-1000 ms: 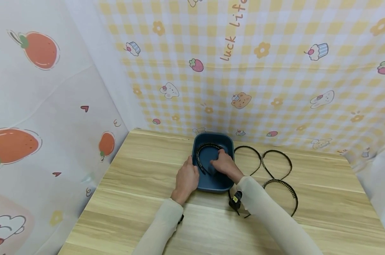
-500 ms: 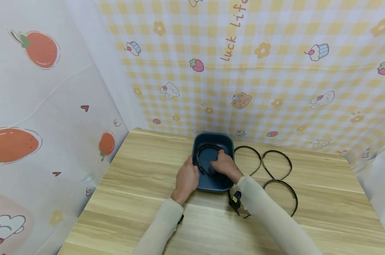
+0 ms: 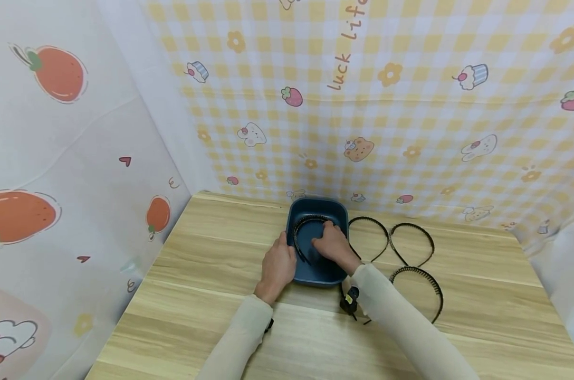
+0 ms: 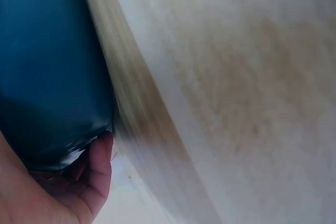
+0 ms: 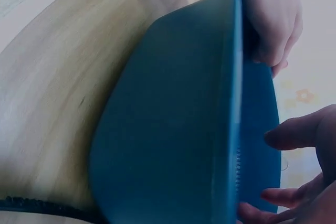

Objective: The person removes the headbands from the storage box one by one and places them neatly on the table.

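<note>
A dark blue rectangular bin (image 3: 315, 282) stands on the wooden table. My left hand (image 3: 278, 264) grips its left wall, fingers curled round the outside in the left wrist view. Inside lies a black toothed headband (image 3: 311, 217), its arc toward the bin's back left; a doubled line at its lower end makes it unclear whether there is more than one. My right hand (image 3: 335, 245) reaches into the bin over the headband's right side, which it hides. In the right wrist view, the thumb and fingers of that hand stand apart, with a row of teeth (image 5: 238, 169) visible between them.
Right of the bin, several black toothed headbands lie on the table (image 3: 486, 311): one beside the bin (image 3: 365, 218), another at its right (image 3: 410, 225), and a third nearer the front (image 3: 439, 290), partly under the right sleeve (image 3: 401, 316). A patterned cloth (image 3: 325, 148) hangs behind.
The headband in the bin has shifted very slightly to the right, and my right hand slightly to the left. My left hand stays on the bin.
</note>
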A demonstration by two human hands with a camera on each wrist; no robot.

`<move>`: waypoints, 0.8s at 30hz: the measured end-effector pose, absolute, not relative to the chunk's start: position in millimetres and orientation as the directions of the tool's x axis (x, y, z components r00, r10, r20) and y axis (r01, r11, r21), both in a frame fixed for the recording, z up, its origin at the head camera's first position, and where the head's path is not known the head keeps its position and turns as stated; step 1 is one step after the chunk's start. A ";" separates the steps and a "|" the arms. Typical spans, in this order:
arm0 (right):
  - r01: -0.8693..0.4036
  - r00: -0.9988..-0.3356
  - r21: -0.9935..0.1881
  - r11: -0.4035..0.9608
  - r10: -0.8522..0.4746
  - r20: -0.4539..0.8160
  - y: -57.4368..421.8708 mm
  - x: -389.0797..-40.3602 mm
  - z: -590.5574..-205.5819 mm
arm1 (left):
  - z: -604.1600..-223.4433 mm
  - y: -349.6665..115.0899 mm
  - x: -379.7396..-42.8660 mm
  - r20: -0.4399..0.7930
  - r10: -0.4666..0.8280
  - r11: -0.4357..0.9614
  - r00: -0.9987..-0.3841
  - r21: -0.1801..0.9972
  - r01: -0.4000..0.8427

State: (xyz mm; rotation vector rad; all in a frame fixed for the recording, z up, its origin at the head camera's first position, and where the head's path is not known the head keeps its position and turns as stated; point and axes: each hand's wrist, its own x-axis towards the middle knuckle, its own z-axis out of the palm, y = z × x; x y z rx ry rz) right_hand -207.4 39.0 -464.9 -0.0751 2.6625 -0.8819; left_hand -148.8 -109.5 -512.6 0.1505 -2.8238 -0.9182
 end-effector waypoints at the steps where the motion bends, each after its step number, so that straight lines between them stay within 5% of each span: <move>1: 0.049 -0.946 -0.591 0.805 -0.153 -0.287 38.4 -207.3 -464.1 | -512.2 -109.4 -148.9 0.128 -0.146 0.806 -0.981 0.591 -0.043; 24: 0.051 -0.926 -0.496 0.867 -0.145 -0.349 37.2 -214.8 -470.9 | -511.2 -109.9 -147.9 0.097 -0.152 0.794 -0.984 0.604 -0.063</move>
